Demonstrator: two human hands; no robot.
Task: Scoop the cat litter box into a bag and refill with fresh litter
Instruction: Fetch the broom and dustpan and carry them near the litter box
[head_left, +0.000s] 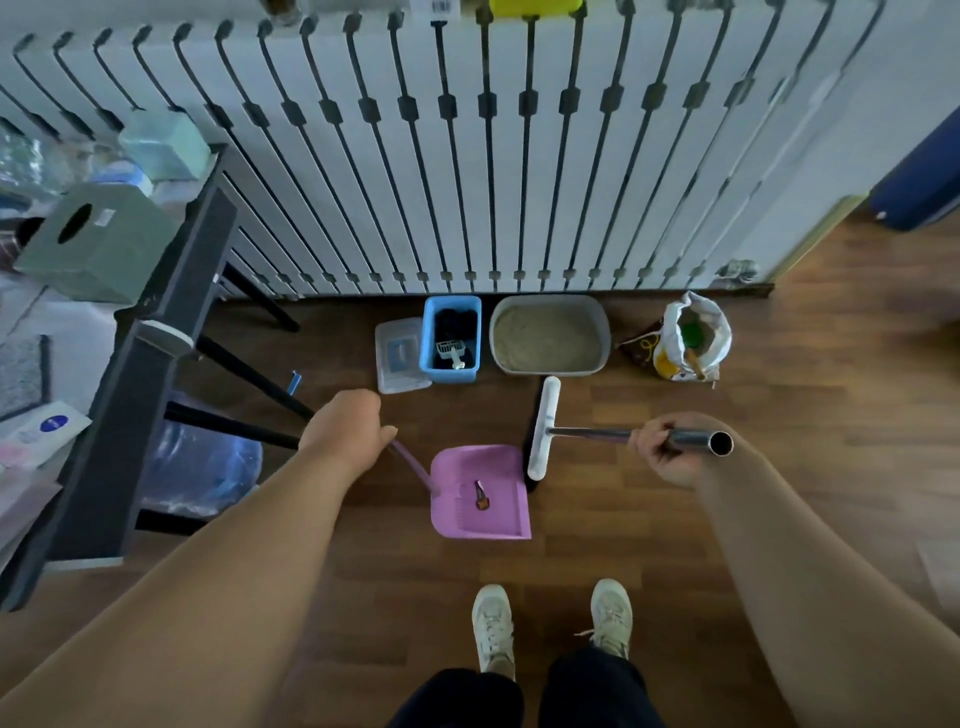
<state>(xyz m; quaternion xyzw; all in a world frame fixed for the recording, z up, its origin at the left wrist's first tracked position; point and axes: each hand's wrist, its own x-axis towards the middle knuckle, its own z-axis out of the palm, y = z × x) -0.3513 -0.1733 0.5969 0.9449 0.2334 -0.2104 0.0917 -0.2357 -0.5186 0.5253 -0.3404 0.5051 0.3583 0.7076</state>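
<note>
A grey litter box (602, 327) filled with sandy litter stands on the floor against the white railing. To its left is a blue bin (427, 338) lined with a black bag, a white scoop (451, 352) lying inside. An open white litter sack (693, 338) stands to the box's right. My left hand (348, 428) grips the handle of a pink dustpan (480, 493) that rests on the floor with a small brown scrap in it. My right hand (662, 447) is closed on the metal pole of a white-headed broom (543, 428), whose head sits at the dustpan's right edge.
A clear plastic lid (397, 356) lies left of the blue bin. A dark table (156, 332) with black legs and a blue plastic bag (202, 467) under it fills the left. My two shoes (550, 623) stand behind the dustpan on the wooden floor.
</note>
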